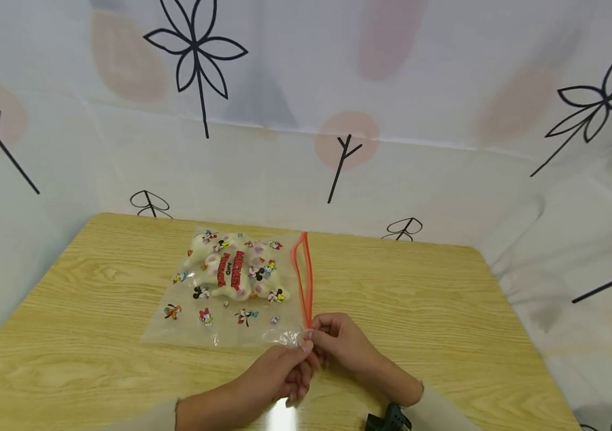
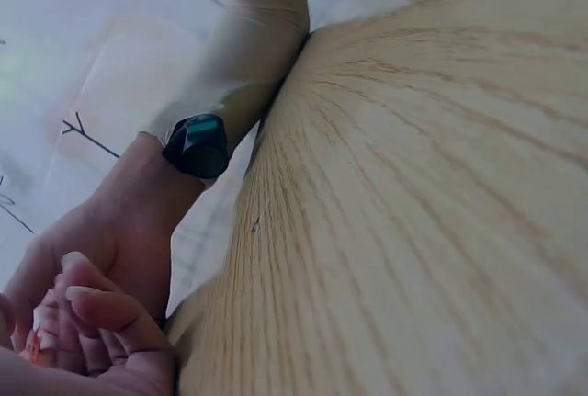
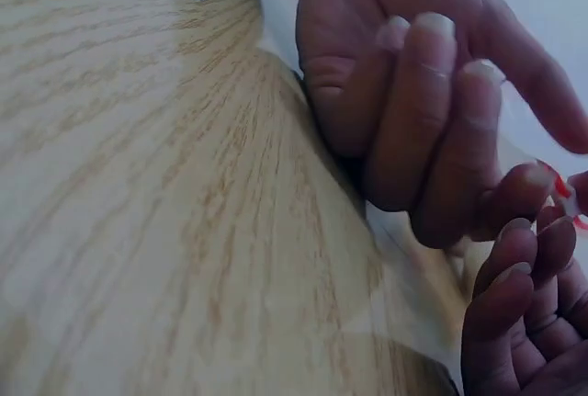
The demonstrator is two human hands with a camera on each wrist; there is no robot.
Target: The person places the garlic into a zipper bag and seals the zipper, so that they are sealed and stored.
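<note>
A clear zip bag [image 1: 176, 329] printed with small cartoon figures and red lettering lies flat on the wooden table. Inside it is a cream-coloured, lumpy item [image 1: 236, 296] with purplish spots, partly hidden by the print. Along the bag's right side runs a red zip strip [image 1: 310, 281], its two lines bowed apart over most of the length and meeting at the near end. My left hand [image 1: 284, 371] pinches that near corner between thumb and forefinger. Right against it, my right hand [image 1: 346, 347] pinches the strip's end too. In the right wrist view, a bit of red strip [image 3: 560, 189] shows at the fingertips.
The wooden table [image 1: 419, 299] stretches out to both sides of the bag. Behind and beside it hangs a white cloth [image 1: 262, 161] with black plant drawings and pink patches. A black device [image 1: 389, 419] is worn at the right wrist.
</note>
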